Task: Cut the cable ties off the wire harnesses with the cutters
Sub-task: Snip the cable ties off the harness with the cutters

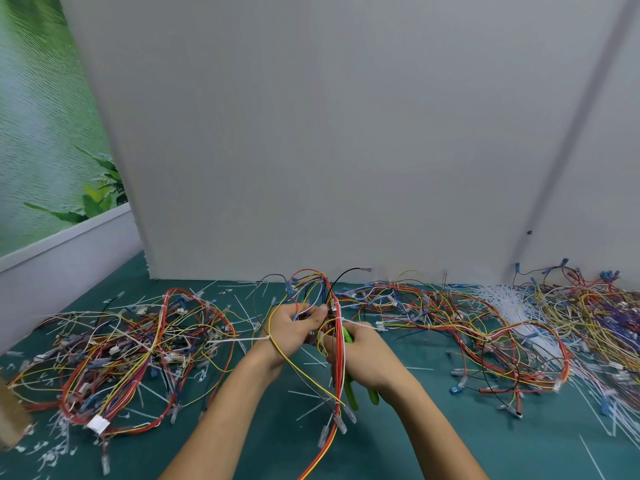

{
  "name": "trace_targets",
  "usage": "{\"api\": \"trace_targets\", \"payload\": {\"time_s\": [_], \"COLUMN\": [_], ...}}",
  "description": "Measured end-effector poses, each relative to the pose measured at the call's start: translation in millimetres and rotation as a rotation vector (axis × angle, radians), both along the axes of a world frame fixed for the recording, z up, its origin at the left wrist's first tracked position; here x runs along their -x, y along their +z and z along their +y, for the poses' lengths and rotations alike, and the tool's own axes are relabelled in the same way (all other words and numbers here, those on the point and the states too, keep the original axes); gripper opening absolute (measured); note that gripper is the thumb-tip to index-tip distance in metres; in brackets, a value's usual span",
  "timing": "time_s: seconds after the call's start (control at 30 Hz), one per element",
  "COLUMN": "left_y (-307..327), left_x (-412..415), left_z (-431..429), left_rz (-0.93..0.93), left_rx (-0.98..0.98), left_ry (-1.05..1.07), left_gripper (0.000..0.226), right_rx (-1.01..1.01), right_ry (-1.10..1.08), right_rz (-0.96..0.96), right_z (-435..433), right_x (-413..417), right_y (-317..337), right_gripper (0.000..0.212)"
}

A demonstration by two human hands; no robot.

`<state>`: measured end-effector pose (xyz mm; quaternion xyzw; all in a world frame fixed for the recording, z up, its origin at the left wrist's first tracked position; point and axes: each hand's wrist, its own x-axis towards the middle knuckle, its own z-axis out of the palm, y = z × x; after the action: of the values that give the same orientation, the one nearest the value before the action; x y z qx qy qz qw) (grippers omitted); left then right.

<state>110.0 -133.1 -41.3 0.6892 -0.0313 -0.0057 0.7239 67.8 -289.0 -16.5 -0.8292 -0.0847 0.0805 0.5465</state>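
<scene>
My left hand grips a wire harness of red, yellow and blue wires, lifted above the green mat; its loop rises behind my fingers and its tails hang down between my wrists. A white cable tie sticks out leftward from the harness beside my left wrist. Another white cable tie sticks out to the right just above my right hand. My right hand grips green-handled cutters, whose jaws point up into the bundle and are hidden among the wires.
A heap of harnesses lies on the mat at left and a larger heap at right. A bundle of white ties lies at back right. Cut tie scraps litter the green mat. A grey panel stands behind.
</scene>
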Motion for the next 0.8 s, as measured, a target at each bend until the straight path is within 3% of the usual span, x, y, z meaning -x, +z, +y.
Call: {"api": "trace_targets", "payload": {"time_s": [0.23, 0.57, 0.8], "left_y": [2.9, -3.7, -1.3], "left_x": [2.0, -3.2, -0.5], "left_z": [0.0, -2.2, -5.5], "left_rz": [-0.018, 0.006, -0.01], "left_rx": [0.001, -0.001, 0.017], "left_ry": [-0.015, 0.01, 0.032], "left_gripper": [0.042, 0.02, 0.019], "right_rx": [0.002, 0.03, 0.039], "right_ry": [-0.034, -0.006, -0.01], "right_rz": [-0.002, 0.002, -0.011], "right_z": [0.1, -1.2, 0.2], "right_x": [2.2, 1.9, -1.2], "right_y": [2.1, 3.6, 0.0], "right_gripper": [0.017, 0.019, 0.02]}}
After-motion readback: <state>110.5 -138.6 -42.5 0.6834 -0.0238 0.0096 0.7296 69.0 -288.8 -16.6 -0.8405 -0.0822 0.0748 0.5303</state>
